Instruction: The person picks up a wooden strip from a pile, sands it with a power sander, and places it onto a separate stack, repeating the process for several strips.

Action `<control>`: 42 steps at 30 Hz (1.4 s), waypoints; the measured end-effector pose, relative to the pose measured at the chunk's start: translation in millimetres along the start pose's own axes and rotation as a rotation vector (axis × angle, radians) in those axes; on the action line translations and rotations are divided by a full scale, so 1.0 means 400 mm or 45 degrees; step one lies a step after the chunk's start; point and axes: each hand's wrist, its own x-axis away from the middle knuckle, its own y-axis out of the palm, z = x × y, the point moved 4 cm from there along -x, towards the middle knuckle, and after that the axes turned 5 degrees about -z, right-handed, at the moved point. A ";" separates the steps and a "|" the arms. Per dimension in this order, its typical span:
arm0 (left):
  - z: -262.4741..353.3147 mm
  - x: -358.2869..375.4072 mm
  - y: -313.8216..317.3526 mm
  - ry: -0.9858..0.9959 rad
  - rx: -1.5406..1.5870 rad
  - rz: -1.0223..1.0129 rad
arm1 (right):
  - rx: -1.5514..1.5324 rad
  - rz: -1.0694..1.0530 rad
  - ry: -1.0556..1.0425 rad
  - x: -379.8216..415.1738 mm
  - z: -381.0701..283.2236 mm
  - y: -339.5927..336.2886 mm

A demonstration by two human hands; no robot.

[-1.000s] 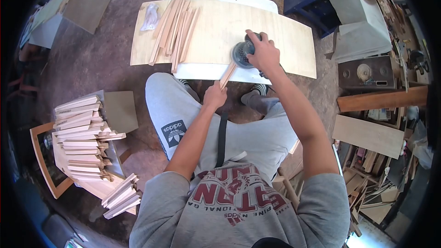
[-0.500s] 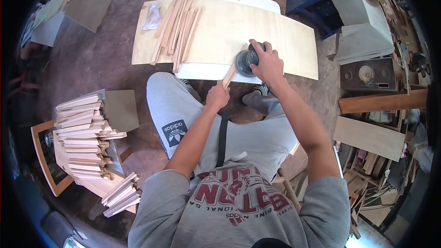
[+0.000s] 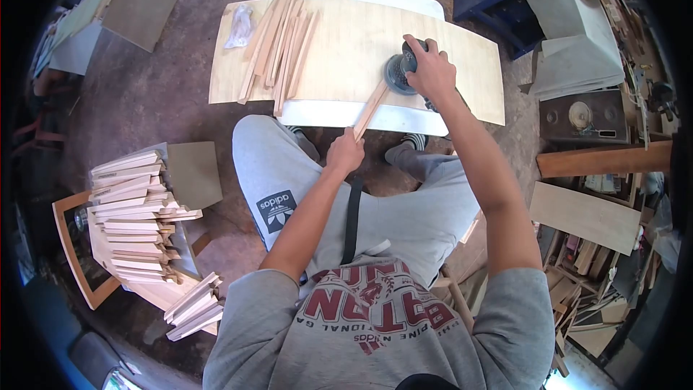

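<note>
My left hand (image 3: 345, 152) is closed around the near end of a wooden strip (image 3: 371, 110), which slants up and right over the board's near edge. A dark round power sander (image 3: 401, 74) sits at the strip's far end, gripped from above by my right hand (image 3: 433, 72). Both rest over a pale plywood board (image 3: 462, 72) lying on a white table (image 3: 310, 113). Several loose wooden strips (image 3: 280, 47) lie together on the board's left part, beside a clear plastic bag (image 3: 240, 27). The sander hides the strip's far tip.
At the lower left, many cut strips (image 3: 133, 227) are stacked by an orange wooden frame (image 3: 65, 235). A blue stand (image 3: 487, 0) is at the upper right. Down the right side are a speaker box (image 3: 581, 117), a plank (image 3: 606, 160) and wood scraps (image 3: 592, 260).
The sander and my right hand have moved up and to the right, uncovering more of the strip. My left hand is almost where it was.
</note>
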 end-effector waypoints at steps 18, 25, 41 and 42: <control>-0.014 -0.008 0.008 -0.013 -0.029 -0.002 | 0.020 0.008 0.014 -0.085 -0.035 0.001; -0.018 -0.006 0.012 0.015 0.006 0.054 | -0.087 0.018 -0.135 0.032 -0.105 0.002; -0.014 -0.008 0.005 0.018 -0.050 0.023 | -0.072 0.045 -0.159 0.005 -0.092 0.013; -0.016 -0.008 0.007 0.019 -0.052 0.027 | -0.106 0.031 -0.209 0.036 -0.113 0.015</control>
